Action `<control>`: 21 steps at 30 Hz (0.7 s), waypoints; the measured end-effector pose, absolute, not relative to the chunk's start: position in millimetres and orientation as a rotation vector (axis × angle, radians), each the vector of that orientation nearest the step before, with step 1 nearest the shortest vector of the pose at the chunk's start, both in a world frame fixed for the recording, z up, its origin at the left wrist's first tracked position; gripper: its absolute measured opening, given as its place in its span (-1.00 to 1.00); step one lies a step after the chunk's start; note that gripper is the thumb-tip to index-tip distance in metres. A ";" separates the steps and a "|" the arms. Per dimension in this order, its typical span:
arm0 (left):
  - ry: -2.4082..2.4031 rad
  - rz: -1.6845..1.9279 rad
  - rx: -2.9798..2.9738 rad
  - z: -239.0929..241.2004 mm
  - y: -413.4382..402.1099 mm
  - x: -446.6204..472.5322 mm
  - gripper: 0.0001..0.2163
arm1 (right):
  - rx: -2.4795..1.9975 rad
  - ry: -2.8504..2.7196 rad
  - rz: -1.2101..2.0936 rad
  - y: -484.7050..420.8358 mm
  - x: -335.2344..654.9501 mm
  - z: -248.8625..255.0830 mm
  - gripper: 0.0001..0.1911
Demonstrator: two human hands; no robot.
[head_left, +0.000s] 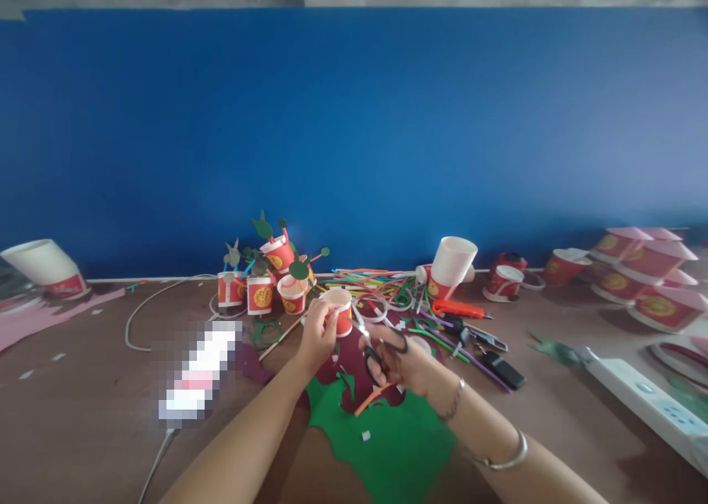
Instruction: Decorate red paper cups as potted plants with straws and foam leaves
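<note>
My left hand (319,333) is closed on the near left side of a red and white paper cup (344,319), its fingers at the rim. Scissors (362,327) with dark handles are in my right hand (390,356), fingers through the loops. Their blades point up toward the cup's right side; whether they touch it I cannot tell. Below my hands lie green paper (387,445) with cut edges and dark red paper (348,356). An orange strip (372,399) rests on the green sheet by my right hand.
Paper cups with leaf shapes and straws (276,257) stand at the back left. Stacked white cups (453,260), an orange cutter (459,309) and keys (501,367) lie to the right. A power strip (647,404) is far right, a blurred-out phone (202,371) left.
</note>
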State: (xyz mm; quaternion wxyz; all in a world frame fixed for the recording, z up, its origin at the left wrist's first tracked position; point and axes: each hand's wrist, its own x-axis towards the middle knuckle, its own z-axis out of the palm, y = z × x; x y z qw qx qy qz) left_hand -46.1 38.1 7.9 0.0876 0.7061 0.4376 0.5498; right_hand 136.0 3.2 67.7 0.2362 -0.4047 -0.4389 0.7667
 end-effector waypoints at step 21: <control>1.297 1.646 2.079 9.1 37.8 -46.7 -0.86 | -1.192 -1.280 2.045 3.0 137.9 69.1 -0.57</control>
